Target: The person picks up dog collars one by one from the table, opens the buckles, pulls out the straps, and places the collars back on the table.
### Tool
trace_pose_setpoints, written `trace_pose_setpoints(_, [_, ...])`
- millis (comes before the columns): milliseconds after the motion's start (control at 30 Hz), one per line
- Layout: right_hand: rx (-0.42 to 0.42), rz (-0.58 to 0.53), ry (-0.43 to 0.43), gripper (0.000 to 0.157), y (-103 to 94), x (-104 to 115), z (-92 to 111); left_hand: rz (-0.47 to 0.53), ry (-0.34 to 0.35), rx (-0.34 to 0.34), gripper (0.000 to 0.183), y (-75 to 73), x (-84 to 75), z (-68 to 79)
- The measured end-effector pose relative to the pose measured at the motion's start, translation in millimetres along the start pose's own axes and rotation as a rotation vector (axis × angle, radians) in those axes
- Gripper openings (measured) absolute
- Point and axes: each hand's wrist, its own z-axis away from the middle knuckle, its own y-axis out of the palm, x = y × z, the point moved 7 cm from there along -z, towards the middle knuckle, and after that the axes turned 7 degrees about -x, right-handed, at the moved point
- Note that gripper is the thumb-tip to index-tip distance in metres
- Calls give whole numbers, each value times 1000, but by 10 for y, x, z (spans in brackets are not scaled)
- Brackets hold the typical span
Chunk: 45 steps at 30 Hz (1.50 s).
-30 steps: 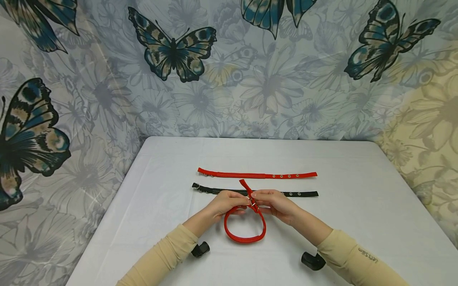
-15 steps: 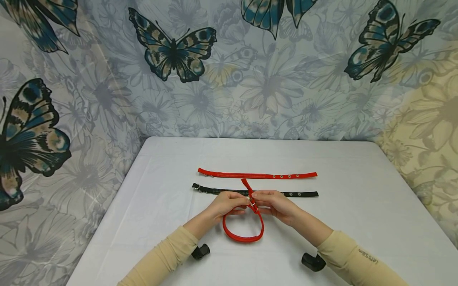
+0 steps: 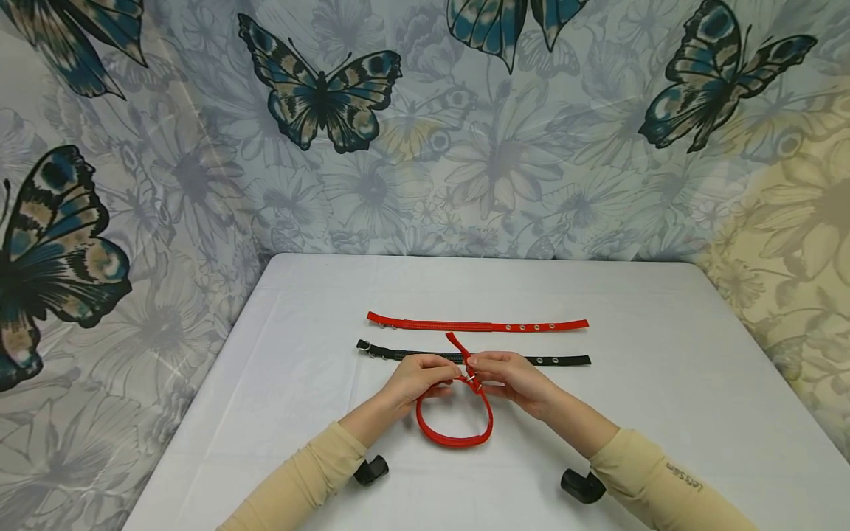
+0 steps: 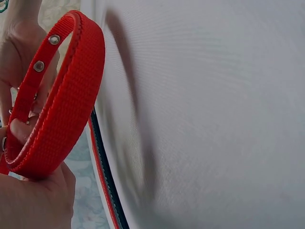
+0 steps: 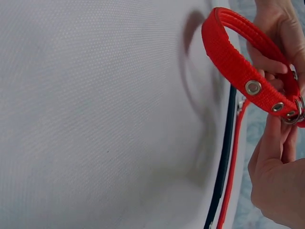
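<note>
A red collar (image 3: pixel 454 442) is bent into a loop above the white table in the head view, its free end poking up between the hands. My left hand (image 3: pixel 420 377) pinches it by the buckle from the left. From the right, my right hand (image 3: pixel 516 380) holds the strap just beside that spot. In the left wrist view the collar (image 4: pixel 88 81) shows its woven outer face and metal eyelets. The right wrist view gives the metal buckle (image 5: pixel 299 110) and more eyelets near the fingertips. Fingers partly hide the buckle.
Behind the hands a black collar (image 3: pixel 558 361) lies flat, partly covered by them. Farther back, a second red collar (image 3: pixel 438 324) is stretched out parallel to it. Both rest on the white table (image 3: pixel 265 354), which meets a butterfly-patterned backdrop (image 3: pixel 505 162).
The loop sways slightly left, then back right. Its free end tips right and returns leftward. Both hands keep nearly the same place and hold.
</note>
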Motion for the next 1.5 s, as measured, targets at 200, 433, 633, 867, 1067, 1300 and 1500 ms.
trace_pose_setpoints(200, [-27, 78, -22, 36, -6, -12, 15, -9, 23, -19, 20, -27, -6, -5])
trace_pose_setpoints(433, [7, 144, -53, 38, -36, -58, 46, 37, 23, -56, 26, -75, 0, -13])
trace_pose_setpoints(633, [0, 203, -27, 42, -54, -140, 68, 102, 28, -56, 28, -99, -12, -8])
trace_pose_setpoints(867, [-15, 202, -35, 40, -76, -206, 54, 136, 18, -73, 29, -144, 8, -23])
trace_pose_setpoints(1067, [-20, 185, -48, 40, -83, -217, 46, 142, 7, -98, 28, -175, 6, -21])
trace_pose_setpoints(1300, [-29, 173, -47, 37, -91, -210, 52, 150, 7, -106, 26, -189, 22, -40])
trace_pose_setpoints(1500, [-41, 186, -62, 38, -89, -186, 65, 181, -1, -110, 26, -192, 34, -40])
